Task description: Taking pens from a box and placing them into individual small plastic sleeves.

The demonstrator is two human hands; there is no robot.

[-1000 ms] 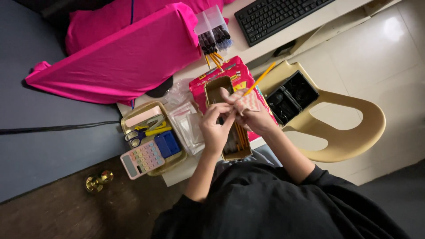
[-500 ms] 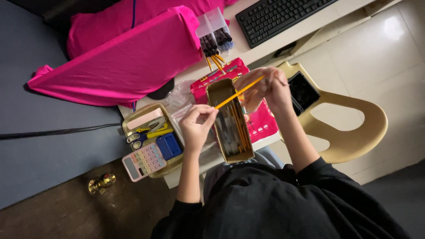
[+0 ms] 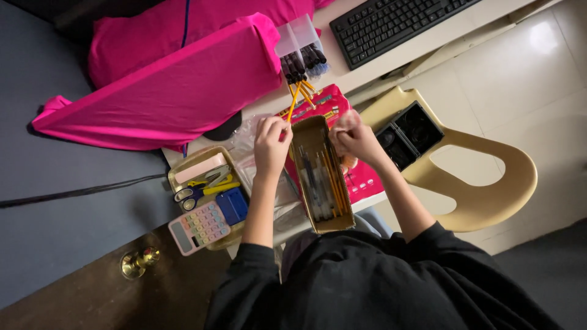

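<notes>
The person is sitting at a desk (image 3: 367,73) with both hands raised over a long tan box (image 3: 322,174) that is lying near the front edge. The left hand (image 3: 272,143) is curled shut on the lower end of a yellow pencil (image 3: 294,101), one of about three yellow pencils fanning out at the box's far end, just below a clear holder of dark markers (image 3: 304,60). The right hand (image 3: 353,137) is closed loosely on the other side of the box; what it is gripping I cannot tell, since the fingers are blurred. Inside the box several pens and pencils are lying lengthwise, too tightly packed to count. A pink package (image 3: 361,177) is lying under the box. At the left front corner one tan tray (image 3: 183,171) is holding one pair of scissors (image 3: 199,189), one blue block (image 3: 232,205) and one pastel calculator (image 3: 199,227). One black keyboard (image 3: 391,24) is sitting at the far edge. One black two-compartment box (image 3: 409,134) is resting on a cream chair (image 3: 489,183).
</notes>
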